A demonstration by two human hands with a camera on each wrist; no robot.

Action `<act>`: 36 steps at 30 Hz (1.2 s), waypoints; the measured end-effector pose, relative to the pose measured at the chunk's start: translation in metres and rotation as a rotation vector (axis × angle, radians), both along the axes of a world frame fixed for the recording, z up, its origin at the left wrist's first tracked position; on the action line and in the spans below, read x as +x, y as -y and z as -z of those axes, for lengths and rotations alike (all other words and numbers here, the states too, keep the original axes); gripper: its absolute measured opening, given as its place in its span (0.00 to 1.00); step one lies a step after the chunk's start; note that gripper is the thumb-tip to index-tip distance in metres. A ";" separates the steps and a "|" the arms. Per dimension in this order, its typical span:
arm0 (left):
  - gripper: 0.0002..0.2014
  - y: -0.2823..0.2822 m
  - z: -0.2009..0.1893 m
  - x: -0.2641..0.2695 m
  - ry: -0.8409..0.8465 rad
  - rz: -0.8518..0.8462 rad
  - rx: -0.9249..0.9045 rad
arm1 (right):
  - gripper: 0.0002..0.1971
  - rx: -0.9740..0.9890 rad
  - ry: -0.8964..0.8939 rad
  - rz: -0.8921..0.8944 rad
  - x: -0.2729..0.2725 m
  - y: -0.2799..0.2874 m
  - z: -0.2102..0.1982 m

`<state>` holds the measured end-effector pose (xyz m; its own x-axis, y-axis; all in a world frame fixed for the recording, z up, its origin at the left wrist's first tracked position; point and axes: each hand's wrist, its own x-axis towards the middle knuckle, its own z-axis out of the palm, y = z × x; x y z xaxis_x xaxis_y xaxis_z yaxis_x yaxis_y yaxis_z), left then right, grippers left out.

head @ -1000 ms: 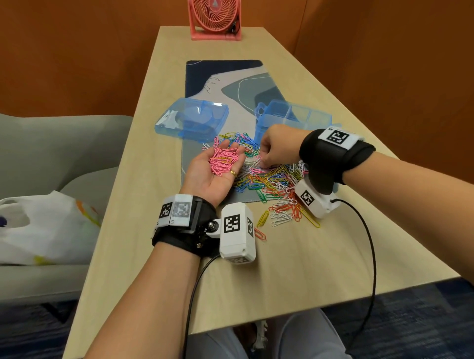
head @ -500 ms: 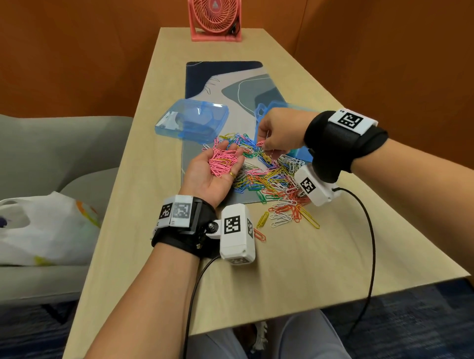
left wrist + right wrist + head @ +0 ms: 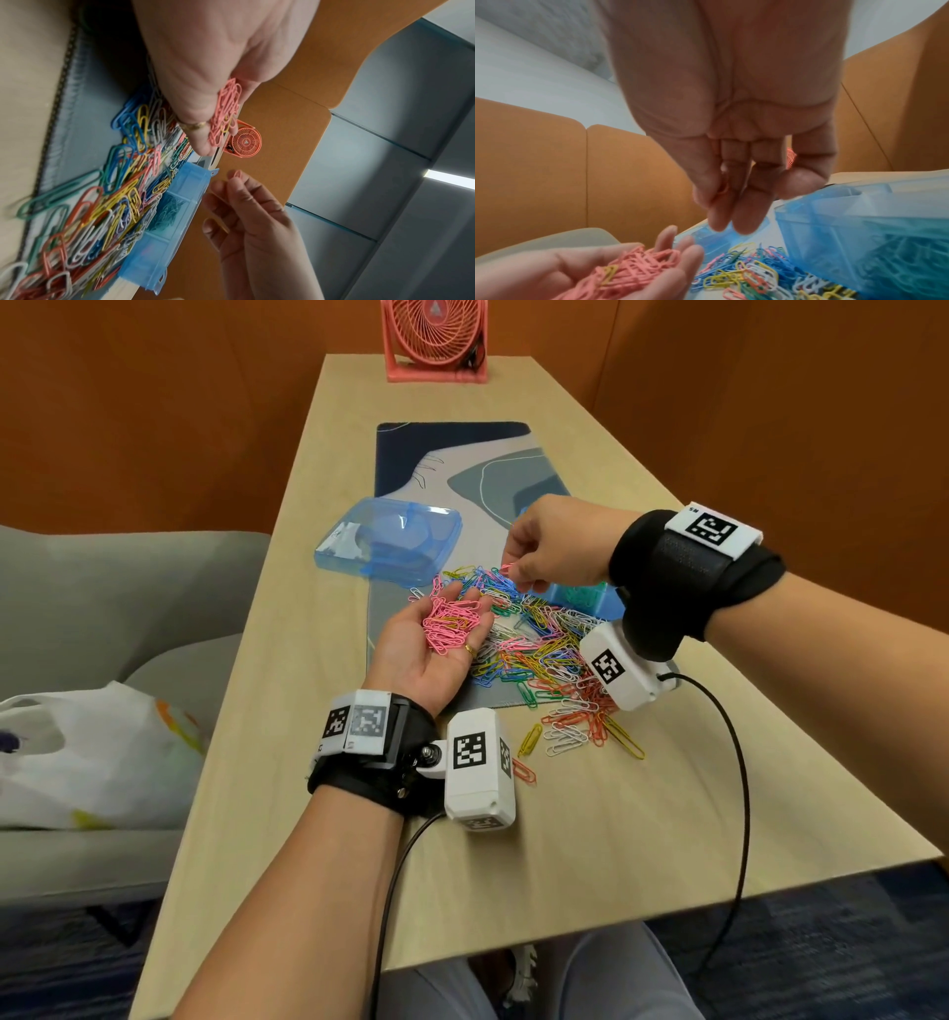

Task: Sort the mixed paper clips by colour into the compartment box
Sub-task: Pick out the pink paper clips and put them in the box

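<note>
One pink paper clip (image 3: 508, 568), a bent wire loop, is pinched between thumb and fingertips of the right hand (image 3: 557, 541), its long axis pointing toward the left hand (image 3: 429, 644). That hand lies palm up, loosely cupped, carrying a tangled heap of pink clips (image 3: 452, 626). Beneath both, glossy mixed clips (image 3: 539, 654) are strewn over the mat (image 3: 452, 469), against the translucent blue compartment box (image 3: 180, 205).

Our left hand (image 3: 430, 645) lies palm up, cupped; at two o'clock our right hand (image 3: 552, 541) hovers, fingertips pinched.
</note>
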<state>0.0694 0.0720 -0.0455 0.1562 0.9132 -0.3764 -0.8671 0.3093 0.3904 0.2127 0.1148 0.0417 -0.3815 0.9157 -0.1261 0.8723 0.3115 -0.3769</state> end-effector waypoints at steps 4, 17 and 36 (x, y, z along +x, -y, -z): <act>0.14 0.000 0.001 0.000 0.070 0.003 0.002 | 0.04 -0.018 -0.056 -0.074 -0.010 0.006 -0.001; 0.14 -0.001 0.001 -0.002 0.071 -0.011 -0.015 | 0.04 -0.007 -0.005 -0.052 -0.010 0.007 0.006; 0.13 0.001 0.004 0.000 0.067 -0.033 0.012 | 0.05 0.031 -0.174 -0.020 -0.024 0.020 0.015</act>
<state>0.0697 0.0711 -0.0492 0.1506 0.9227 -0.3548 -0.9011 0.2758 0.3346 0.1885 0.0946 0.0272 -0.4131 0.9102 -0.0282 0.7884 0.3420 -0.5113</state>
